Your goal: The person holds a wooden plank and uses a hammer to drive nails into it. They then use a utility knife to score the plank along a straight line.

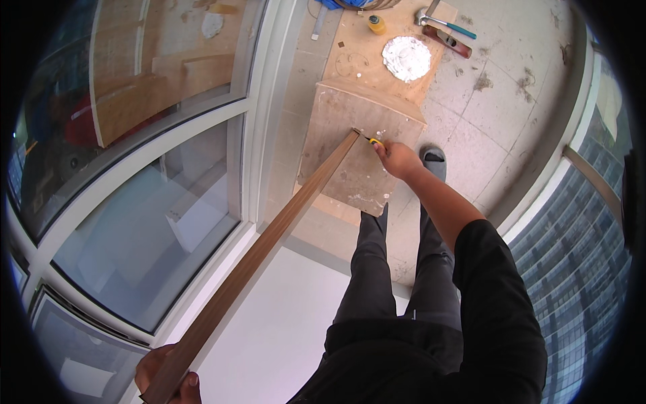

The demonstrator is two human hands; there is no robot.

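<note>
A long brown wooden strip [259, 252] slants across from lower left to the middle. My left hand [161, 370] is closed round its near end. The strip's far end lies over a worn wooden box [343, 178]. Beside that end, my right hand [398, 160] grips a small tool [377, 142] with a yellow-and-black handle and a thin tip. The tip points at the strip's end; whether it touches the wood I cannot tell. Small white crumbs are scattered on the box top nearby.
Beyond the box, a board [350, 57] bears a yellow bottle [377, 25] and a round white lumpy mass [406, 59]. A hammer [447, 25] and a hand plane [447, 42] lie at its right. Framed glass [155, 222] stands left; a low ledge and window are right.
</note>
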